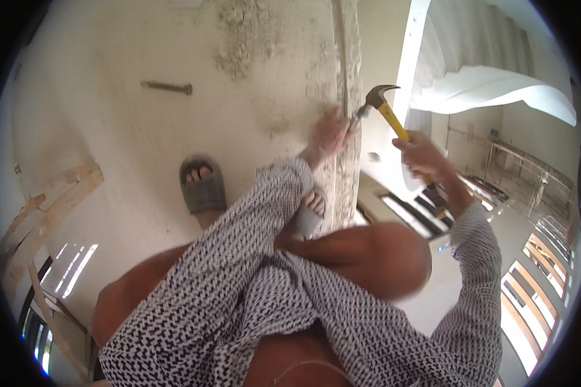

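Observation:
A claw hammer [394,120] with a yellow handle is gripped in my right hand [425,157], out past the edge of the floor. Its dark head is up by the end of a short metal tool [360,116], perhaps a chisel; whether they touch I cannot tell. My left hand [329,134], somewhat blurred, closes round this tool at the rough, chipped floor edge [345,161]. The tool's lower part is hidden by my fingers. On the floor to the left lies a rusty metal rod with a wider end [166,87], apart from both hands.
I squat on the pale, dusty floor [135,142], my sandalled feet close to its edge. To the right the level drops away to a lower room with metal frames [529,171] and slatted openings [529,303]. Wooden boards [51,200] stand at the left.

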The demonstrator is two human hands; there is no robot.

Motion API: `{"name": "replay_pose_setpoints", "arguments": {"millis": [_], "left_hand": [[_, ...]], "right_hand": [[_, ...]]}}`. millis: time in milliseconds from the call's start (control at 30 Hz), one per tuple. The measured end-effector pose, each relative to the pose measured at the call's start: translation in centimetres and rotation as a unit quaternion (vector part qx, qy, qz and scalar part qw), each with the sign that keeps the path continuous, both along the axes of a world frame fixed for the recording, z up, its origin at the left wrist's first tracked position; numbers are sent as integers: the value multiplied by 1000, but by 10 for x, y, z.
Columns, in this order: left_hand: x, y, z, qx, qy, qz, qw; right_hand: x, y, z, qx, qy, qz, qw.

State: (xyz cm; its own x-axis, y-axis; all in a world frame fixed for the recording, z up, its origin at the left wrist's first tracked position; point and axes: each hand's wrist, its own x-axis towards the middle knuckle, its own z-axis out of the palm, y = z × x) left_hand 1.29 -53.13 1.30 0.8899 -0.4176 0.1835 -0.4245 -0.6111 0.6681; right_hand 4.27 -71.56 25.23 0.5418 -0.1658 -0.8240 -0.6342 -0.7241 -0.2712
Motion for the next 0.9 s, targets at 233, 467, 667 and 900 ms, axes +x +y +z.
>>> {"name": "replay_pose_setpoints", "arguments": {"millis": [233,467,667,900], "left_hand": [[18,3,19,3,211,-75,975],[0,-4,-17,35,36,22,998],[8,-3,-8,22,86,-36,995],[-25,-9,-5,-32,-61,64,996]], "right_hand": [[88,-31,26,186,-443,-125,868],[55,4,23,16,-3,31,999],[83,-25,-1,137,-462,-96,871],[-78,10,-3,1,357,162,920]]}}
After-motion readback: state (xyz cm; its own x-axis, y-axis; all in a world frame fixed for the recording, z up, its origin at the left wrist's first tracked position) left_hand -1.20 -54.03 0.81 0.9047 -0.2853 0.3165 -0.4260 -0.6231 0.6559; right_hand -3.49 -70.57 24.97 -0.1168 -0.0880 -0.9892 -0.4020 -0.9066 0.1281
